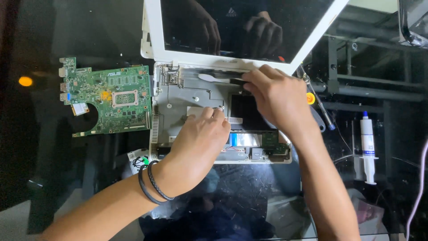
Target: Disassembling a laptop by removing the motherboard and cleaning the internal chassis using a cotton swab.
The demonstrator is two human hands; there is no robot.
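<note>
Head view looks straight down on my two hands inside an opened white laptop (178,93) that lies on a dark glass worktop (249,201); its bottom half is stripped to the grey metal frame, and its screen (240,27) is tilted back, dark, mirroring my hands. My left hand (198,138) rests on the middle of the frame, two black bands around the wrist; its fingers (213,114) are curled and pressed close together, tips down on a pale patch of the frame just beside a black panel (243,111); whether they pinch anything there I cannot tell. My right hand (274,96) reaches in from the right, near the hinge; its fingers (252,79) are drawn together at the top edge of the black panel, touching it just below a white plastic tool (214,78) that lies along the hinge line; I cannot tell if they grip the panel or only press it. A silver flat cable (244,139) and a small green board (273,142) sit in the frame's lower right corner. To the left, apart from the laptop, a green circuit board (109,98) lies flat on the worktop. To the right lie a screwdriver with a yellow end (318,105) and, further out, a white syringe (368,147).
</note>
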